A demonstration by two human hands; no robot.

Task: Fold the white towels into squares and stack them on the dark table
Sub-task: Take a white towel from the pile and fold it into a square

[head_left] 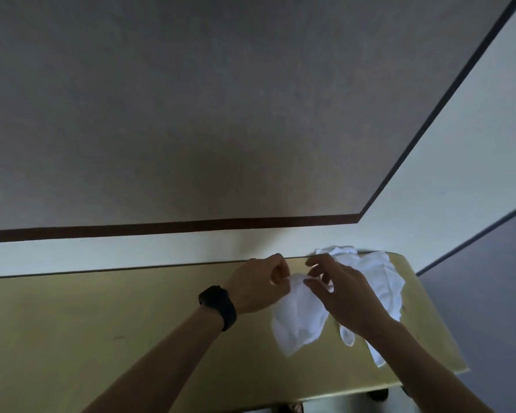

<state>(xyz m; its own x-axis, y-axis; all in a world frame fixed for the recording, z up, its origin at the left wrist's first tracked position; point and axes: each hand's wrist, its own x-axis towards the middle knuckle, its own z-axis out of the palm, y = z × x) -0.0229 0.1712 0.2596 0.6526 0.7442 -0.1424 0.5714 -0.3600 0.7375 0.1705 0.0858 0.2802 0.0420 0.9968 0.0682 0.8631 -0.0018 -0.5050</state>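
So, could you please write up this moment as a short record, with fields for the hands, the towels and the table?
left hand: pinches the top edge of the held towel; black watch on the wrist
right hand: fingers at the same edge, grip unclear
held towel: white, unfolded, hangs crumpled over the table
towel pile: white, crumpled, at the table's far right corner, partly behind the right hand
table: yellowish top, set against the wall
folded stack: none visible

Both forearms reach forward; left hand (259, 286) pinches the towel (295, 318); right hand (344, 296) alongside, fingers (318, 260) bent and spread.
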